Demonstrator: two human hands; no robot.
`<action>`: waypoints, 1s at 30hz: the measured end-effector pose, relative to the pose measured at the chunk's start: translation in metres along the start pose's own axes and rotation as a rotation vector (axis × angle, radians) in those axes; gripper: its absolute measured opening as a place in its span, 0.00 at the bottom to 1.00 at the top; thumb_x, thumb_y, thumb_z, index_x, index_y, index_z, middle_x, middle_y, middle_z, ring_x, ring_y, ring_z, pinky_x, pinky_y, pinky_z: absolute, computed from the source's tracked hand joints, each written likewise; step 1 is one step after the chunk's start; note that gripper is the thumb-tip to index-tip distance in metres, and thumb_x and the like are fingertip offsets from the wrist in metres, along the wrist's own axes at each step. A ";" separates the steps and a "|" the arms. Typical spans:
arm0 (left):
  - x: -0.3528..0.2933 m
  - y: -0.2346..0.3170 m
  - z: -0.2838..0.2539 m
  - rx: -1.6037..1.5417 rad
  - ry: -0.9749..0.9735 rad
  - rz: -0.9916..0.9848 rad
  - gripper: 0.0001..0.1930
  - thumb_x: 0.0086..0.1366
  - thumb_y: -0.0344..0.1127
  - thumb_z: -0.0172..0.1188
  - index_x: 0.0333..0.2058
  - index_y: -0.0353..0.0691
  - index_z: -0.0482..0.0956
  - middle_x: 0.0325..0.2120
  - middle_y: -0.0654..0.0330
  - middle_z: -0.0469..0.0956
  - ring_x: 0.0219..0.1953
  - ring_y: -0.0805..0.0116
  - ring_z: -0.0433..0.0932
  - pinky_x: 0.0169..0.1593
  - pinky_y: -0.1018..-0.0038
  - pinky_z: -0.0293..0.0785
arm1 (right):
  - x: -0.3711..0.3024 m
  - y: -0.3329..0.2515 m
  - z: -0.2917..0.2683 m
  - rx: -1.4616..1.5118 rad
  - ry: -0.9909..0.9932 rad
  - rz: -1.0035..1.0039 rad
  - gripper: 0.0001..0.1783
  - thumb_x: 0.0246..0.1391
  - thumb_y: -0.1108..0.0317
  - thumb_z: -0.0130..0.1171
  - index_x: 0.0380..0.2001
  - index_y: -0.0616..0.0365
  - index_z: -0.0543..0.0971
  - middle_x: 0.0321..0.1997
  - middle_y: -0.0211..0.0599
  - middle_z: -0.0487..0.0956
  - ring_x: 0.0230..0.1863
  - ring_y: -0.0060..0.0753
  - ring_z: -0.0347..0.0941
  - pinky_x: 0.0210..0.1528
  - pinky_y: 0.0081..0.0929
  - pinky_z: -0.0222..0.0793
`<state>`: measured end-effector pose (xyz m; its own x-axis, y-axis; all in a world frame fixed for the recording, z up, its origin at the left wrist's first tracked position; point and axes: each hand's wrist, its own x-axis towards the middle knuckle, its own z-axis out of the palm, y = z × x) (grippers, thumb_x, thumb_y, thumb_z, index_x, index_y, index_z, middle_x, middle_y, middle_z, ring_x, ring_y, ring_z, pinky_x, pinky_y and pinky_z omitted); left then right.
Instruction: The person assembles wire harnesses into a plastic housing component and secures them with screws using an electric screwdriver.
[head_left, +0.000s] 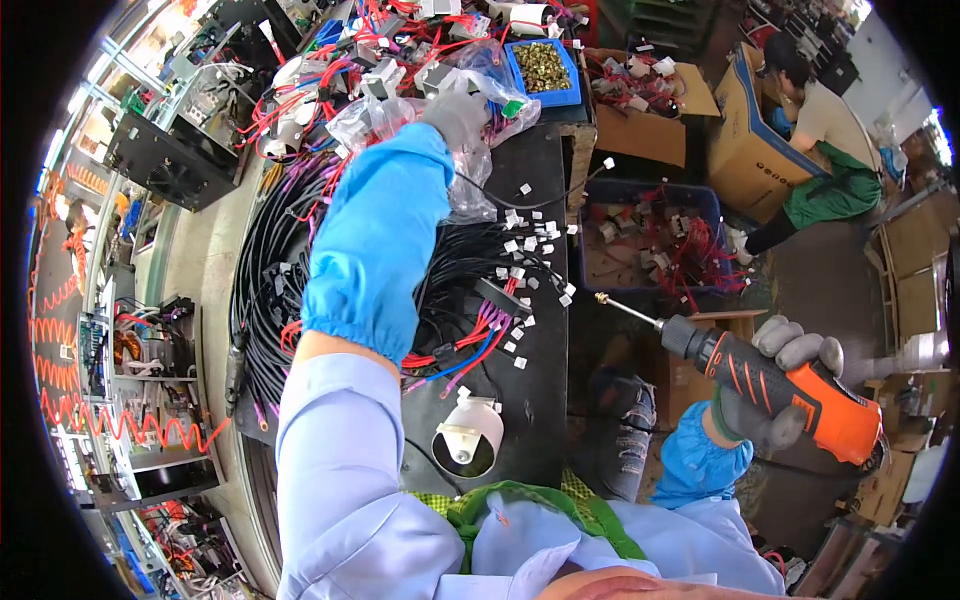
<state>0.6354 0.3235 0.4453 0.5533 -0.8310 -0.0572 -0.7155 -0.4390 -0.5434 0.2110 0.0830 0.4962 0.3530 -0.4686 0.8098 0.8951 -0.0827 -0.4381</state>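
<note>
My right hand (785, 385), in a grey glove, is wrapped round an orange and black power screwdriver (765, 385). Its long bit points left, with a small brassy piece on the tip, above the floor right of the bench. My left arm, in a blue sleeve cover, stretches to the far part of the bench. There my gloved left hand (458, 118) is among clear plastic bags (375, 122); its fingers are hidden. Just right of it stands a blue tray (542, 72) of brass-coloured small fittings.
Coiled black cables (265, 300) with white connectors (515, 245) cover the black bench (535, 400). A white round housing (470, 435) sits at the near edge. A blue crate (650, 240) of red-wired parts is right of the bench. Another person (825, 130) bends over a large carton (750, 145).
</note>
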 end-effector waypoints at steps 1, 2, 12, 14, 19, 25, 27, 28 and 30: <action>-0.002 -0.003 -0.010 -0.009 0.030 0.027 0.13 0.61 0.32 0.51 0.45 0.47 0.76 0.46 0.58 0.72 0.41 0.54 0.78 0.42 0.59 0.77 | 0.000 -0.002 -0.001 -0.003 -0.006 0.006 0.42 0.47 0.45 0.65 0.56 0.64 0.64 0.32 0.38 0.71 0.31 0.35 0.70 0.30 0.29 0.65; -0.003 -0.003 -0.020 -0.017 0.028 0.024 0.13 0.61 0.32 0.51 0.45 0.47 0.76 0.46 0.58 0.72 0.41 0.54 0.78 0.42 0.59 0.77 | -0.001 -0.004 -0.003 0.004 -0.007 0.001 0.41 0.48 0.46 0.64 0.55 0.64 0.64 0.32 0.38 0.71 0.31 0.35 0.70 0.31 0.30 0.65; -0.095 -0.078 -0.152 -1.206 1.030 -0.529 0.11 0.64 0.37 0.56 0.41 0.36 0.74 0.26 0.60 0.75 0.29 0.71 0.73 0.34 0.72 0.70 | -0.004 -0.028 0.021 0.044 -0.036 0.057 0.37 0.50 0.48 0.59 0.55 0.65 0.66 0.35 0.38 0.71 0.35 0.34 0.66 0.38 0.33 0.60; -0.142 -0.058 -0.212 -0.919 1.078 -0.551 0.11 0.65 0.37 0.55 0.39 0.34 0.75 0.26 0.60 0.75 0.30 0.71 0.74 0.38 0.74 0.70 | 0.000 -0.037 0.029 0.075 -0.040 0.064 0.36 0.49 0.52 0.61 0.54 0.64 0.63 0.35 0.40 0.72 0.34 0.40 0.71 0.36 0.34 0.65; -0.263 0.001 -0.276 -0.621 0.844 -0.127 0.17 0.67 0.45 0.53 0.38 0.34 0.78 0.29 0.49 0.79 0.33 0.59 0.79 0.40 0.68 0.75 | -0.006 -0.070 0.052 0.168 -0.109 0.043 0.39 0.49 0.46 0.60 0.55 0.65 0.64 0.36 0.39 0.72 0.34 0.39 0.69 0.37 0.36 0.62; -0.374 0.100 -0.245 -0.866 0.121 -0.024 0.13 0.63 0.43 0.55 0.36 0.39 0.78 0.25 0.50 0.77 0.30 0.48 0.76 0.35 0.59 0.72 | -0.019 -0.092 0.091 0.272 -0.182 0.092 0.39 0.48 0.49 0.61 0.55 0.65 0.65 0.35 0.39 0.74 0.36 0.39 0.71 0.42 0.37 0.66; -0.390 0.119 -0.206 -0.976 -0.036 -0.099 0.12 0.62 0.41 0.54 0.34 0.37 0.78 0.25 0.49 0.77 0.30 0.48 0.77 0.35 0.59 0.72 | -0.024 -0.093 0.101 0.219 -0.194 0.093 0.39 0.47 0.50 0.61 0.55 0.66 0.65 0.36 0.40 0.75 0.36 0.40 0.72 0.42 0.37 0.68; -0.392 0.126 -0.187 -1.025 -0.030 -0.119 0.13 0.62 0.42 0.54 0.33 0.37 0.77 0.24 0.48 0.77 0.30 0.47 0.77 0.35 0.58 0.71 | -0.022 -0.094 0.103 0.166 -0.198 0.099 0.39 0.46 0.51 0.61 0.56 0.66 0.64 0.36 0.41 0.76 0.37 0.42 0.74 0.42 0.37 0.71; -0.382 0.140 -0.166 -1.053 -0.036 -0.141 0.14 0.61 0.43 0.55 0.34 0.36 0.77 0.25 0.47 0.77 0.31 0.46 0.77 0.36 0.58 0.71 | -0.023 -0.094 0.104 0.211 -0.204 0.078 0.39 0.46 0.52 0.61 0.56 0.66 0.63 0.37 0.43 0.77 0.38 0.43 0.76 0.42 0.36 0.74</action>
<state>0.2528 0.5226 0.5302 0.6602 -0.7463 -0.0844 -0.6426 -0.6194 0.4510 0.1470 0.1928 0.5589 0.4514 -0.2783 0.8478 0.8923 0.1415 -0.4286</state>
